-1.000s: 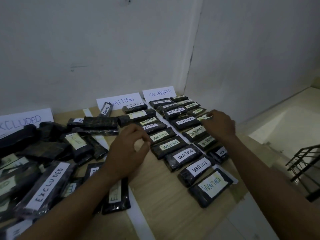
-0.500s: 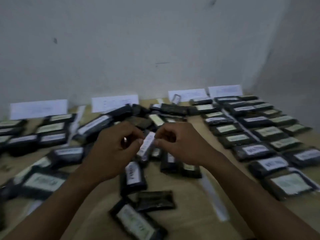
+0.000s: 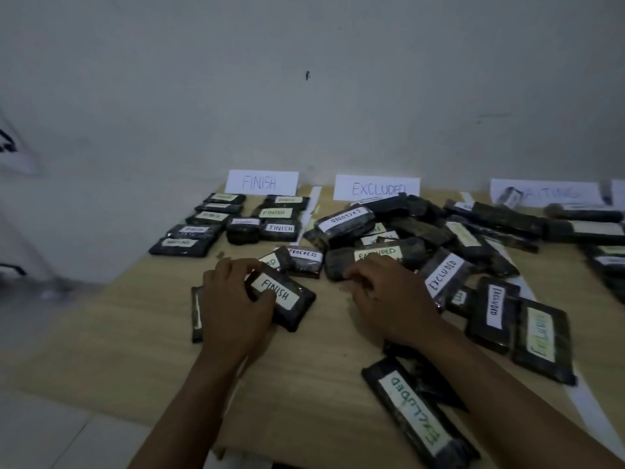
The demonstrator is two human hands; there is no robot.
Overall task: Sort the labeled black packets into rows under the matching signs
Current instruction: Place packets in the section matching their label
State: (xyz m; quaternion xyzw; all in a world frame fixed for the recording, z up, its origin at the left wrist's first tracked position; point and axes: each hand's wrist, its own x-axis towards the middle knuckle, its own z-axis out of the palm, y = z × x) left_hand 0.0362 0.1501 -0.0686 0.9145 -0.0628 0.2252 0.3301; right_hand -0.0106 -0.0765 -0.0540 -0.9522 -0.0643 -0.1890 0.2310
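Left hand (image 3: 233, 299) has fingers and thumb wrapped around a black plastic-wrapped packet with a white FINISH label (image 3: 282, 299), lying on the tan wooden tabletop (image 3: 135, 333) below the white paper FINISH sign (image 3: 261, 182). Right hand (image 3: 385, 296) rests curled on a black packet labelled EXCLUDED (image 3: 378, 255); grip unclear (fingertips hidden). Best move, I judge: slide the FINISH one up into the tidy rows (image 3: 216, 220), label up, squared to its neighbours, clear of the PROGRESS packet (image 3: 304, 258).
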